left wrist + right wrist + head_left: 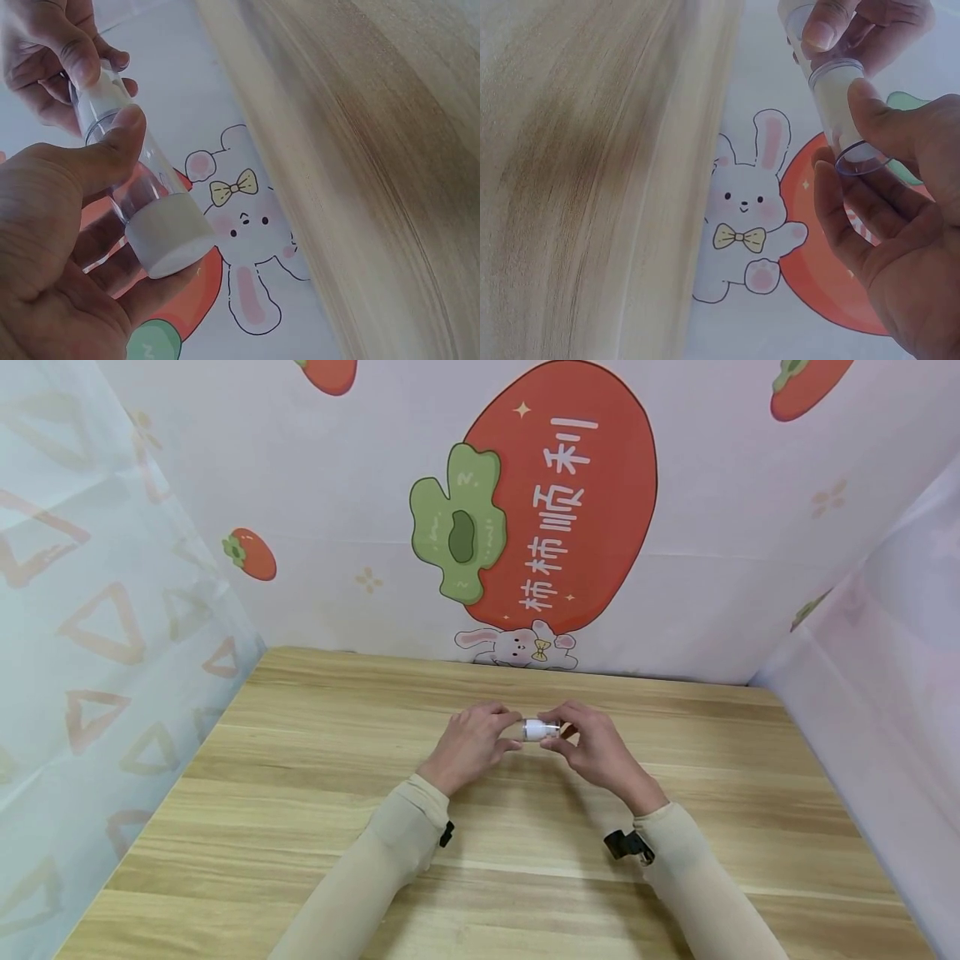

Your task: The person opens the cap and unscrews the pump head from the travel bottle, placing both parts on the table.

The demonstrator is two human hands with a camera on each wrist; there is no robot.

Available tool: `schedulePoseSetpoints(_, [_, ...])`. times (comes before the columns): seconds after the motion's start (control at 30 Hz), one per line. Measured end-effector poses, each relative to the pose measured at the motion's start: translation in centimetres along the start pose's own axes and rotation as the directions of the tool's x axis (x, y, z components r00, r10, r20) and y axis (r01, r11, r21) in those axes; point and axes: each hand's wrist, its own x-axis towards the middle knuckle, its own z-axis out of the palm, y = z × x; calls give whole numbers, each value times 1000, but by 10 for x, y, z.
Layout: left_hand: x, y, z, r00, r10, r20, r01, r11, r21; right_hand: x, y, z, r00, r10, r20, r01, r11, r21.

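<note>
Both hands hold a small clear cosmetic bottle (538, 730) lying sideways between them above the table. My left hand (472, 739) grips its transparent body (155, 176), thumb along the side and fingers around the white base (171, 236). At the other end is a clear cap (838, 101) with a white part inside. My right hand (596, 747) pinches this cap between thumb and fingers. In the right wrist view, the cap's clear rim (862, 160) shows near the right fingertips, while the left hand partly covers the body.
The wood-grain table (315, 777) spreads under both forearms. Behind it rises a white backdrop (337, 602) printed with a large persimmon and a rabbit. Patterned sheets (97, 693) hang along the sides. A small black device (628, 846) is worn at the right wrist.
</note>
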Motion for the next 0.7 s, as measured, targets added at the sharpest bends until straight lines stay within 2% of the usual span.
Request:
schedulePoseSetpoints(0.4, [1,-2,-2,1000,30,-2,-30,999,-11,2,0,-4,1000,-6,6,6,1000,29])
schedulePoseSetpoints(0.7, [0,0,-5,1000,0,24,-1,1000,27,3,1,-4,1000,-12,18,11,999,33])
